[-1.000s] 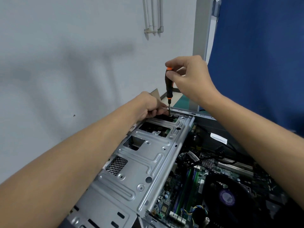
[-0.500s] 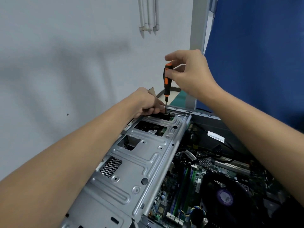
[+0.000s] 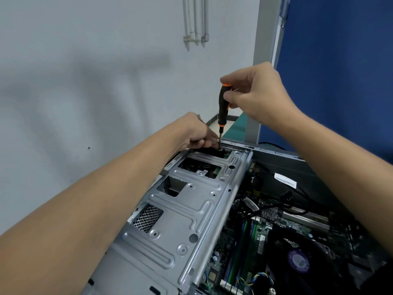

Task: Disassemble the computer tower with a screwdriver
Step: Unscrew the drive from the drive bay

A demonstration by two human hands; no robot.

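Both bare forearms reach forward, the raised right hand [image 3: 257, 96] pinches the screwdriver [image 3: 222, 109] handle, the lower left hand [image 3: 196, 133] curls its fingers.

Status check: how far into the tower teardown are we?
Done: side cover looks off, motherboard exposed. In hand: right hand grips the screwdriver upright, tip at the far end of the drive cage, left hand beside the tip. Left: drive cage, motherboard, cooler fan and cables all sit in the case.
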